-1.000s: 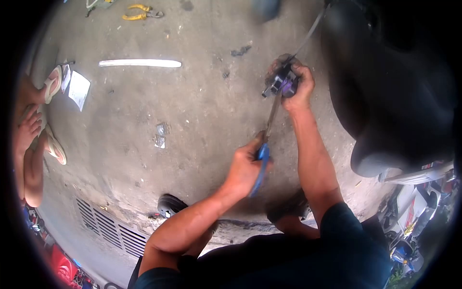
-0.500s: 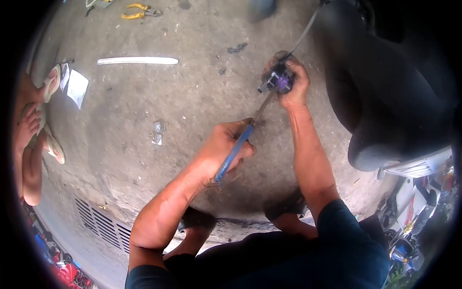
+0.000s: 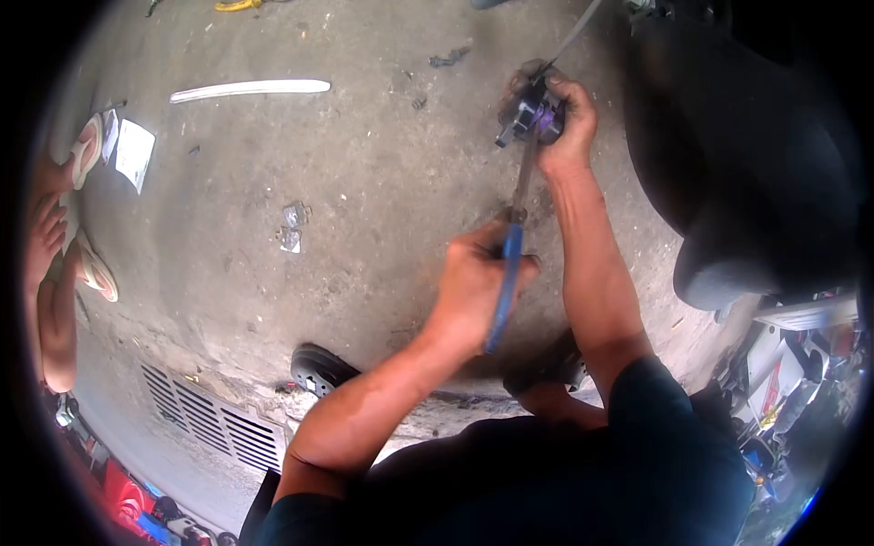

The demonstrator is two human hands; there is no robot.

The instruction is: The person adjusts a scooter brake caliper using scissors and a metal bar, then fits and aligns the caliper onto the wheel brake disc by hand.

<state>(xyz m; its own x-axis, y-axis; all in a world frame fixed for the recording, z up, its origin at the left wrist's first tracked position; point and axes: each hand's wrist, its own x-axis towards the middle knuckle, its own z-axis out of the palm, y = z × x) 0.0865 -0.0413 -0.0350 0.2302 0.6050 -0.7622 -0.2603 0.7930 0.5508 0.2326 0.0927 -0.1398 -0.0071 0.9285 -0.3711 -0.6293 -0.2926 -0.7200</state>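
Over the grey floor | left fingers wrapped round blue tool handle | right fingers gripping black-and-purple part

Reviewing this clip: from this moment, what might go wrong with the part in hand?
1. The left hand holds a blue-handled tool whose shaft runs up to the black-and-purple part; a slip might jab the right hand, whose bare fingers are close by.
2. The right hand holds that part above the concrete floor, so a loosened grip could drop it.
3. The grey cable beyond the part may tug on it.
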